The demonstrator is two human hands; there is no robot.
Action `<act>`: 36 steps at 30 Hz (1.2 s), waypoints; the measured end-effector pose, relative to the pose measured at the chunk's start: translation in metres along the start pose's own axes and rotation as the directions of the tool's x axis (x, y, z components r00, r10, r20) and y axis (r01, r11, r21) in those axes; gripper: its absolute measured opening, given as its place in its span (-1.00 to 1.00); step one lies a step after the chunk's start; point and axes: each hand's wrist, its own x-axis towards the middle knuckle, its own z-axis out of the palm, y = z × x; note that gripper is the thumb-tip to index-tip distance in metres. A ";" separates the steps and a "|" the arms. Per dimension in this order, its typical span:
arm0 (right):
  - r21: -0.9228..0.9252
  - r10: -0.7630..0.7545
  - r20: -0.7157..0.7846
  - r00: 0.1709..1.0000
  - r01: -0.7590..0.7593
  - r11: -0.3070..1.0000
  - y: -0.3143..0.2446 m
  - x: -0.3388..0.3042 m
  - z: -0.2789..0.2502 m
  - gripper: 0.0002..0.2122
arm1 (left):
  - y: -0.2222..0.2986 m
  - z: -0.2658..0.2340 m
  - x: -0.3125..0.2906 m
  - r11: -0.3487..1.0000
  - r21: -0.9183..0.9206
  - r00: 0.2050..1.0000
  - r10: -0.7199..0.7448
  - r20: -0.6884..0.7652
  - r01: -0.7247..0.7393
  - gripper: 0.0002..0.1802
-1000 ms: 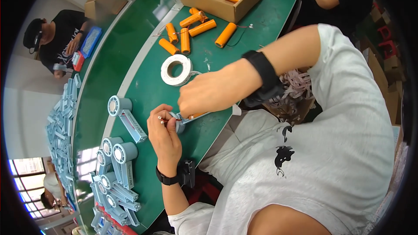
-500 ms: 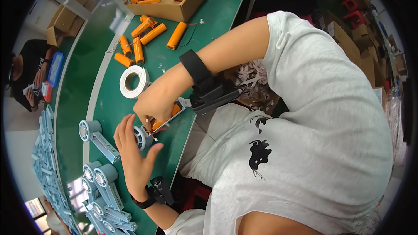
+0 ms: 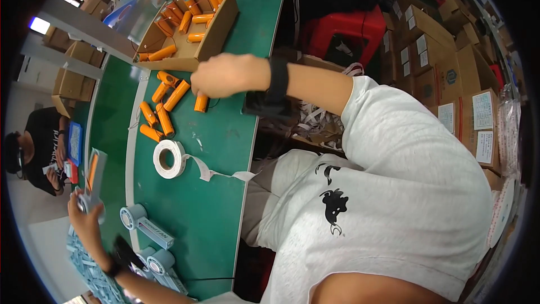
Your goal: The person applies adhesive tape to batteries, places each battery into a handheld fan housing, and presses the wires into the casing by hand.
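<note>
My left hand (image 3: 85, 220) is raised past the table's left side, its fingers around the round head of a light-blue handheld fan (image 3: 99, 179). An orange battery shows inside the fan's handle. Across the table, my right hand (image 3: 229, 75) curls over a single orange battery (image 3: 201, 103), whose lower end sticks out below the fingers; its upper end is hidden. Several loose orange batteries (image 3: 163, 118) with thin wires lie left of that hand. A roll of white tape (image 3: 169, 159) lies nearer, its loose strip trailing to the table edge.
An open cardboard box (image 3: 216, 34) of orange batteries stands at the back. Light-blue fans (image 3: 147, 228) lie at the near left, beyond them a heap of light-blue parts (image 3: 93, 267). A co-worker (image 3: 39, 141) sits at the left. A red stool (image 3: 351, 34) stands beyond the table.
Both hands have parted from the fan's assembly spot at the table edge. The left has carried the fan leftward; the right has moved to the lone battery. The view has shifted too.
</note>
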 end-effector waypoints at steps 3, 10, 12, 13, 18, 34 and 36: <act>-0.046 0.058 -0.084 0.995 -0.062 0.997 -0.023 0.007 0.034 -0.88 | -0.089 0.058 0.051 0.986 0.153 0.998 -0.059 -0.004 0.059 -0.44; 0.336 -0.121 -0.282 0.952 0.216 0.917 0.008 -0.040 0.034 -0.67 | -0.046 0.128 0.057 0.809 0.583 0.997 0.042 0.058 -0.068 -0.25; 0.625 -0.089 -0.196 0.977 0.194 0.756 0.024 -0.055 0.027 -0.61 | 0.023 0.111 0.040 0.871 0.416 0.965 0.232 0.123 -0.262 -0.28; 0.773 -0.069 -0.201 0.977 0.201 0.602 0.034 -0.060 0.031 -0.60 | 0.071 0.112 0.021 0.875 0.302 0.925 0.340 0.168 -0.377 -0.32; 0.994 -0.161 0.012 0.987 0.005 0.105 0.019 -0.073 0.030 -0.61 | 0.177 0.128 -0.069 0.966 0.124 0.941 0.186 0.282 -0.228 -0.54; 0.965 -0.113 -0.191 0.975 0.207 0.159 -0.101 -0.040 0.080 -0.82 | 0.151 0.091 -0.120 1.000 0.008 0.988 0.004 -0.152 -0.003 -0.44; 0.942 -0.230 -0.143 0.963 0.204 0.268 -0.100 -0.045 0.074 -0.84 | 0.137 0.085 -0.132 0.999 -0.048 0.976 -0.036 -0.214 0.027 -0.42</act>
